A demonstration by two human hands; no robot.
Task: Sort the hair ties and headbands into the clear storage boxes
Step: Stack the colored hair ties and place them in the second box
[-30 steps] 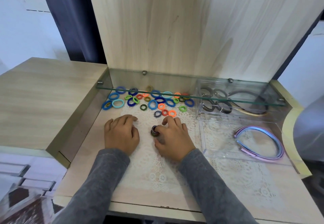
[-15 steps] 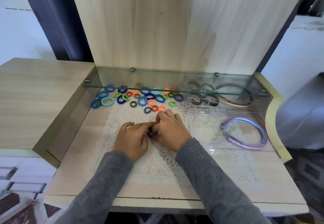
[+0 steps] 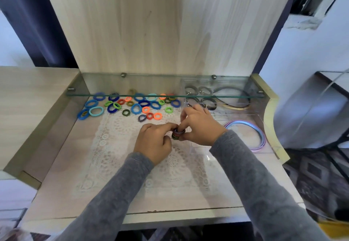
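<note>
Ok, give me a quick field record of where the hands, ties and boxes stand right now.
left hand: pinches the stack of hair ties from its left
right hand: grips the same stack from the right
stack position: over the lace mat; contact with it unclear
loose hair ties: scattered at the back, some under the glass shelf
front clear box: holds a pastel headband
rear clear box: under the shelf, holds dark headbands and dark ties
</note>
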